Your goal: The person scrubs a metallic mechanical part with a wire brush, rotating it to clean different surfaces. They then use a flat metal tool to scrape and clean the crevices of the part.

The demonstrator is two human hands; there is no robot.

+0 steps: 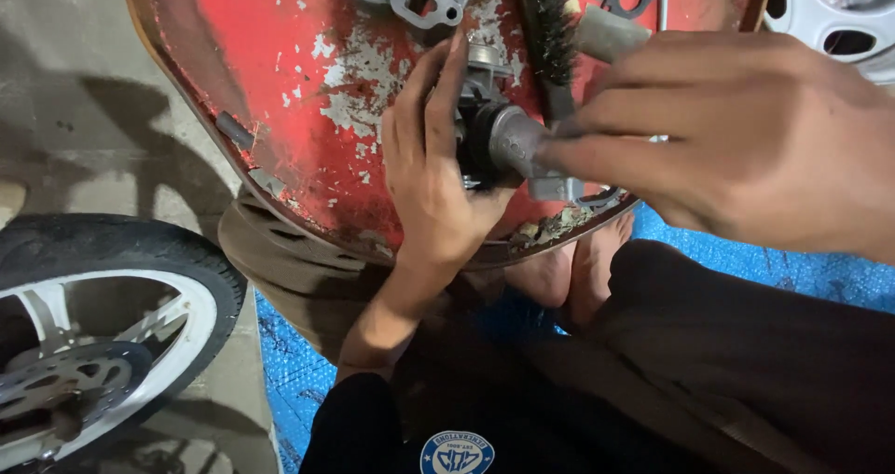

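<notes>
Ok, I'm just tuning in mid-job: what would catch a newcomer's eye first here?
The big red tray with flaking paint fills the top centre, and both hands meet over it: the left hand steadies a dark metal engine part while the right hand grips its grey end. A wire brush lies on the tray just above, and a motorcycle wheel with a white rim sits at lower left.

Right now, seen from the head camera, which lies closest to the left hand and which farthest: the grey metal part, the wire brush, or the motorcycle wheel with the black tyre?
1. The grey metal part: in the left hand, touching its fingers, over the red tray.
2. The wire brush: just above and to the right, lying on the tray.
3. The motorcycle wheel: far off at lower left, on the floor.
</notes>
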